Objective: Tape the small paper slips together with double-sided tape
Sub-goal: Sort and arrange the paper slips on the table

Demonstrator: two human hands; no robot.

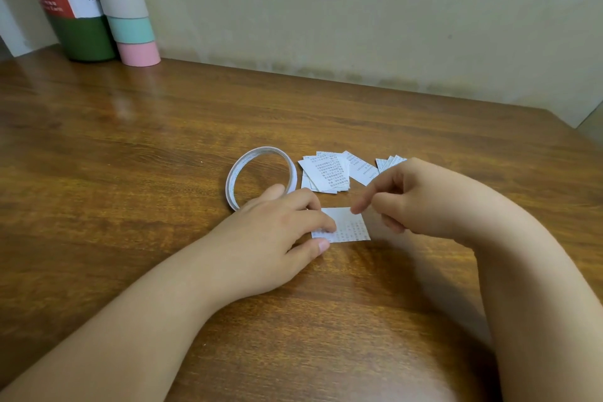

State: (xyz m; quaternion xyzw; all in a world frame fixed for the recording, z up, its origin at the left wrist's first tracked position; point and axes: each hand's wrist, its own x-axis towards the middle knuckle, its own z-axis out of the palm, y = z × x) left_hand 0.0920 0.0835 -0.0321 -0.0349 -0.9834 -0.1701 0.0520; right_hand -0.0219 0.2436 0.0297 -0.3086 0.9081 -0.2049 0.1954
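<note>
Here, flat printed paper slip (346,226) under hands

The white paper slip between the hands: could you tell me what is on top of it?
The left hand's fingertips press the white printed slip's left part; anything beneath them is hidden.

A single head-worn wide-angle view looks forward and down from close above a wooden table (130,173), both forearms entering from the bottom of the frame. The wall (359,10) fills the top, tubes (98,3) stand upper left.
</note>
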